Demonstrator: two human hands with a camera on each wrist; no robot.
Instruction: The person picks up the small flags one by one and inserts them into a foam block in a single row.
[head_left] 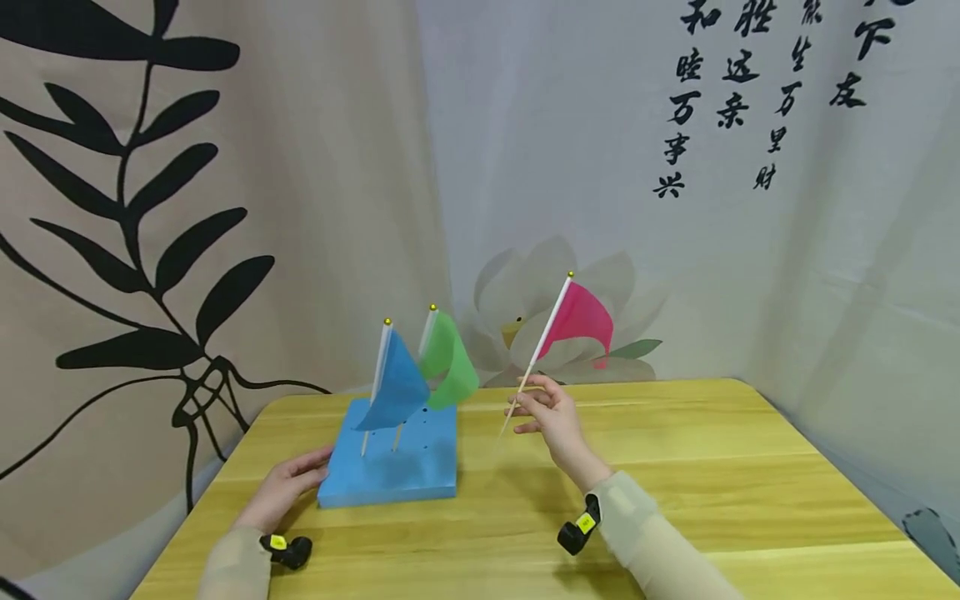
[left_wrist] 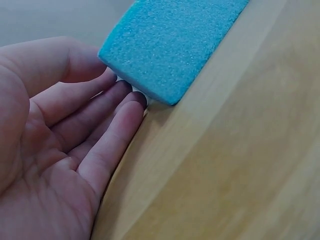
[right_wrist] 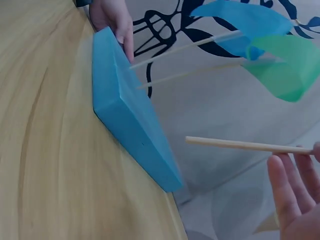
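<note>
Right hand (head_left: 551, 412) pinches the red flag (head_left: 579, 321) by its stick; left hand (head_left: 288, 486) steadies the foam block (head_left: 397, 467).

The red flag is held tilted in the air, just to the right of the block, its lower tip above the table (head_left: 675, 467) and well clear of the holes. The left hand lies open, straight fingers (left_wrist: 120, 115) touching the block's near-left corner. The blue flag (head_left: 397, 387) and green flag (head_left: 448, 358) stand in the block ahead of the left hand. To seat the stick well, I judge it should be brought upright over a free hole and pressed straight down while the left hand keeps the block from sliding.
</note>
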